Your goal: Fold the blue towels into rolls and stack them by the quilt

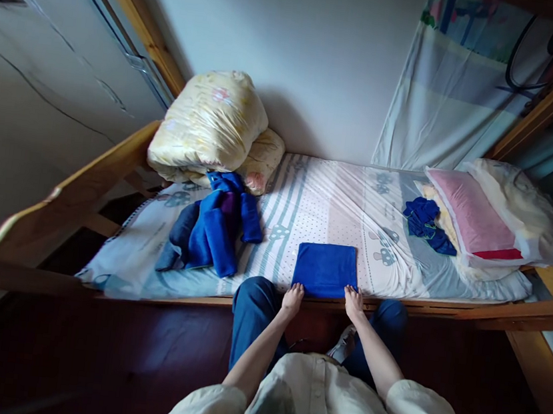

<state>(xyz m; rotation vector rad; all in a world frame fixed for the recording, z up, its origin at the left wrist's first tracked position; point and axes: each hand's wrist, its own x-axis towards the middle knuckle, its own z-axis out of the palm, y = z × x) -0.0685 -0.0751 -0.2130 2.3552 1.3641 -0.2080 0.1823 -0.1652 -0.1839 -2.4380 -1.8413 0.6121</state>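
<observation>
A blue cloth (327,267) lies flat as a neat rectangle at the front edge of the bed, its near edge towards my knees. My left hand (293,298) is closed on its near left corner. At the near right corner, my right hand (354,301) grips the same cloth with fingers pressed together. To the left, a blue jacket (218,223) is spread loosely on the sheet with its sleeves out. Further right, a crumpled dark blue cloth (426,222) rests beside the pillow. How many layers the rectangle has I cannot tell.
The patterned bed sheet (328,200) runs along the wall. A bulky yellow quilt (211,122) is piled at the left end, and a pink pillow (472,211) in clear wrapping lies right. Wooden rails (71,195) border the bed; a printed curtain (435,105) hangs behind.
</observation>
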